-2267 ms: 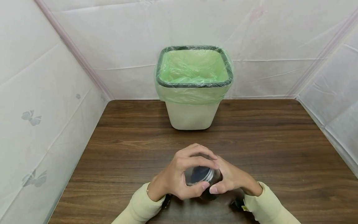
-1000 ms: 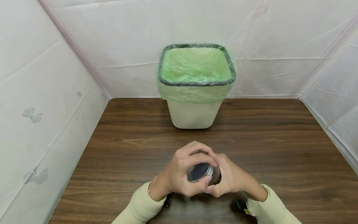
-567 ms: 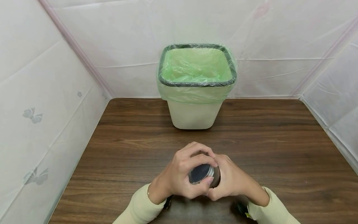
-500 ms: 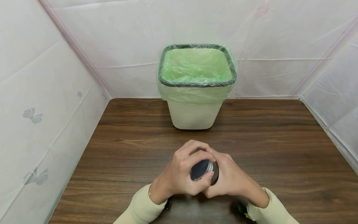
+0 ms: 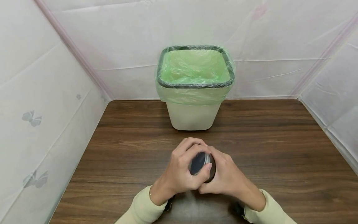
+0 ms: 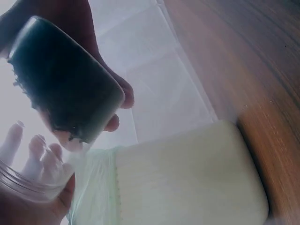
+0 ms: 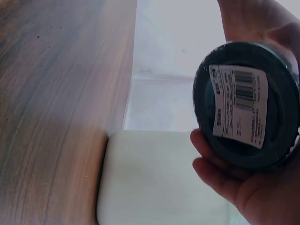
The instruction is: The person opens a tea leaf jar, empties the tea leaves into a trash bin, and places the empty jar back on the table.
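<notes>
Both hands are busy with the jar [image 5: 199, 164], which is tipped over on the near side of the bin [image 5: 194, 116], well apart from it. Left hand [image 5: 180, 169] has fingers curled round the clear ringed end, right hand [image 5: 225, 174] grips the dark body, probably so neither end wobbles. That leaves the barcode label [image 7: 240, 105] on the base uncovered. Green bag [image 5: 193, 97] is folded over the bin's rim, presumably so it doesn't slump in.

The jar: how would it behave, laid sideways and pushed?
The jar would probably roll, given its round base. It looks smooth and shiny, so may be slippery. The dark contents show a ragged edge, so they might be loose and shift.
</notes>
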Demonstrator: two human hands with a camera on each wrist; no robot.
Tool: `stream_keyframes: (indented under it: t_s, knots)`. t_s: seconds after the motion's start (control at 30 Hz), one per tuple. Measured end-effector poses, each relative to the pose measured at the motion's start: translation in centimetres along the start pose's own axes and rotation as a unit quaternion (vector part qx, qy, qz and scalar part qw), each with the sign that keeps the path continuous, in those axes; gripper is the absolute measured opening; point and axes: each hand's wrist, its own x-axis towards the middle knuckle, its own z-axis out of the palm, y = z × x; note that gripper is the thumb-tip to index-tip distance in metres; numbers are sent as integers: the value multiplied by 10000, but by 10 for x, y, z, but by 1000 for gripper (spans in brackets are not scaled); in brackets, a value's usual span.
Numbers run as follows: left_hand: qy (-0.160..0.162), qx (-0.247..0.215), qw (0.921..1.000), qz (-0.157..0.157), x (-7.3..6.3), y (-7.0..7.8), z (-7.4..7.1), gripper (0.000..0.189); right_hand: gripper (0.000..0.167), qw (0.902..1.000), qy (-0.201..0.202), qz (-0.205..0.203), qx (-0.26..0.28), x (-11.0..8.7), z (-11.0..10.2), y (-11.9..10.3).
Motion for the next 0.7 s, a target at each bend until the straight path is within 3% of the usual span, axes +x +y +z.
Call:
stream_keyframes:
  t_s: [0.33,0.47,0.7]
  knots:
    - [-18,274,9961,-844,-4,3,3,22,93,9897,660,-446,-1190,1,6,3]
    - [-124,312,9929,-1139,-6,3,3,24,93,9876,714,-443,-1327,1,7,4]
    - [-229,240,9915,-1258,-5,4,2,27,91,9880,714,-397,-1308,1,6,4]
